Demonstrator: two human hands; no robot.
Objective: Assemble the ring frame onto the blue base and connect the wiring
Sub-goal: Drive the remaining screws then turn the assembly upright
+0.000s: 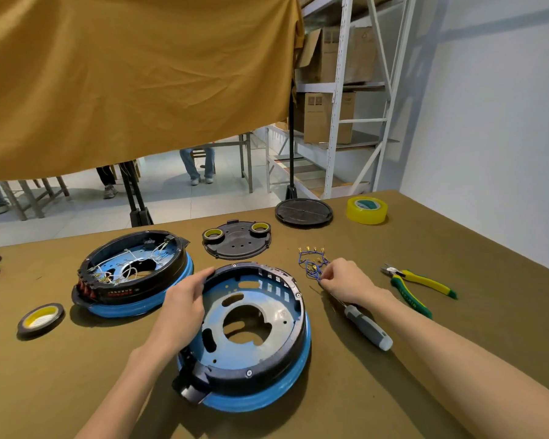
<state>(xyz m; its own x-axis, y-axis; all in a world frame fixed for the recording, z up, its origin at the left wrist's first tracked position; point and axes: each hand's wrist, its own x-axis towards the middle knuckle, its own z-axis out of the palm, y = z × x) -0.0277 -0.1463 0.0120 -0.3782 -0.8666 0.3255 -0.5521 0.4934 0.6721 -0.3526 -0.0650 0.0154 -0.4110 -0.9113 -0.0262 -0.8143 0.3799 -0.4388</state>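
Both bare forearms reach forward from the lower edge of the view, the left one angling in from the bottom left, the right one from the bottom right. The left hand (184, 301) lies palm down with its fingers curled over the near left rim of the black plastic ring frame (268, 364), thumb stretched toward the top. The right hand (346, 280) is bent at the wrist, fingertips pinching the bundle of thin blue wires (313, 264).

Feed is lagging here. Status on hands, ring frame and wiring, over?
Left hand holds ring frame, seated on blue base. Right hand pinches blue wires, not yet connected. Screwdriver lies under right wrist.
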